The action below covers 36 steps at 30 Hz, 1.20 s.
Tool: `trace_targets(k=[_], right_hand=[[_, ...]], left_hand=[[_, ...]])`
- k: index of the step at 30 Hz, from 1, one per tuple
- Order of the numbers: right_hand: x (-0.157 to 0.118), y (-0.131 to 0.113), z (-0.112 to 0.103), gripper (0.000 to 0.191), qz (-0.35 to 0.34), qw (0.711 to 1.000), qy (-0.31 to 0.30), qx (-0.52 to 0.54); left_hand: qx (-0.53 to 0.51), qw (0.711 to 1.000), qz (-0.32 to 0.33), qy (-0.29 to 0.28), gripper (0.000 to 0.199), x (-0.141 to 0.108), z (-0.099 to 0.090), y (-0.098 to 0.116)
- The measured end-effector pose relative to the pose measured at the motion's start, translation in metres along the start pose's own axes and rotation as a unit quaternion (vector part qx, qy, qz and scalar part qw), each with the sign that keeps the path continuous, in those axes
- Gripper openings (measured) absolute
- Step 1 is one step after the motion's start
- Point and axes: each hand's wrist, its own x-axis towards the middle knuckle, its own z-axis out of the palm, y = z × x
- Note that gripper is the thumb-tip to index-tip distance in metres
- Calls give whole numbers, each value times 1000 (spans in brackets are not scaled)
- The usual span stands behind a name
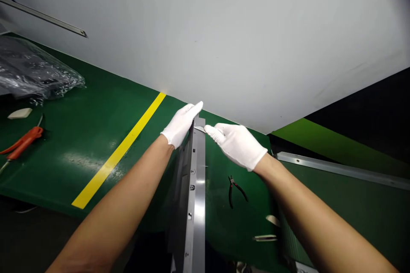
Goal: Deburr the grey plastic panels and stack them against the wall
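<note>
A long grey metal panel [200, 192] stands on its edge, its narrow side with small holes and slots facing up toward me. My left hand [182, 126], in a white glove, is closed around the panel's far end, with the thumb pointing forward. My right hand [235, 143], also white-gloved, grips a knife with a thin metal blade [200, 129]. The blade's tip touches the panel's edge near its far end, close to my left fingers. The knife's handle is hidden inside my right hand.
Black-handled pliers [235, 190], a white-handled tool [265, 238] and a pale scraper-like piece [273, 220] lie on the green table [105, 89]. At left are an orange-handled tool [25, 143], a pale block [19, 113] and a plastic-wrapped item [38, 68]. Yellow tape [121, 147] crosses the table; a white wall [208, 30] rises behind.
</note>
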Motion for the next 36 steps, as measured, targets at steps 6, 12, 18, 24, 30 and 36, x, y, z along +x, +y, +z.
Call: trace_targets(k=[6,12,18,24,30,36], right_hand=[[29,-8,-2,72,3,996,7,-91],[27,-17,-6,69,-4,973,10,-230],[22,-24,-10,66,1,958,-3,-287],[20,-29,-10,71,-2,951,5,-309],[19,-28,-8,72,-5,944,12,-330],[18,-29,-8,75,-4,940,26,-340]], left_hand=[[-68,997,-14,-18,48,3,-7,1],[-92,995,-31,-37,46,3,-10,1],[-87,995,-27,-37,44,1,-9,3],[-95,995,-25,-28,42,2,-9,0],[-109,994,-19,-28,43,4,-10,-4],[-113,993,-16,-28,43,5,-10,-4]])
